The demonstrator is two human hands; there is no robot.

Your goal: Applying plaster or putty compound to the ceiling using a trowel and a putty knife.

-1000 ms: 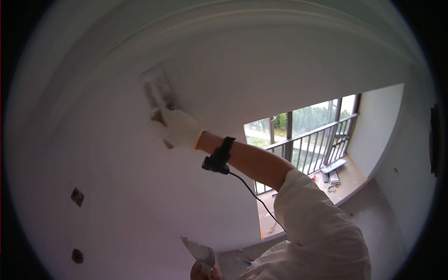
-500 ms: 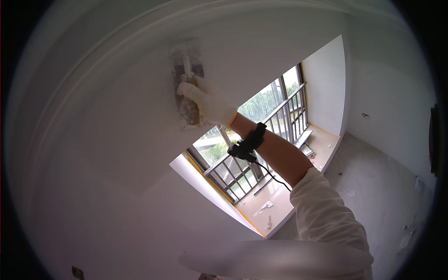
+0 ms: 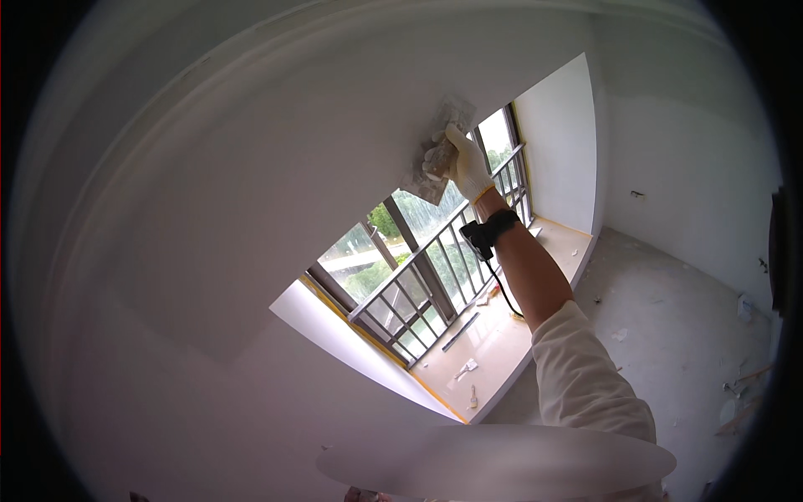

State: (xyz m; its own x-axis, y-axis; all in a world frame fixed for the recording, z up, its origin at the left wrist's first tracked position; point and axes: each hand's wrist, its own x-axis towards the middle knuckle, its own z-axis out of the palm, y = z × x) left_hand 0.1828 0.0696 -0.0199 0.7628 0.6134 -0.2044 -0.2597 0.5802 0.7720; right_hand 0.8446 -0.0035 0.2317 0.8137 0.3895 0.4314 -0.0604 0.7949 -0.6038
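I see the gloved right hand (image 3: 472, 167) gripping a trowel (image 3: 423, 184) at the window's (image 3: 345, 253) upper edge. Left hand (image 3: 365, 495) nearly cropped; fingers, can't tell.

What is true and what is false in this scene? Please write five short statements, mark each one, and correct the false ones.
1. The right hand holds a trowel. True.
2. The right hand is bare. False: it wears a white glove.
3. A black strap is around the right wrist. True.
4. The trowel lies on the sill. False: it is raised in the right hand, above the sill.
5. Greenery shows through the window. True.
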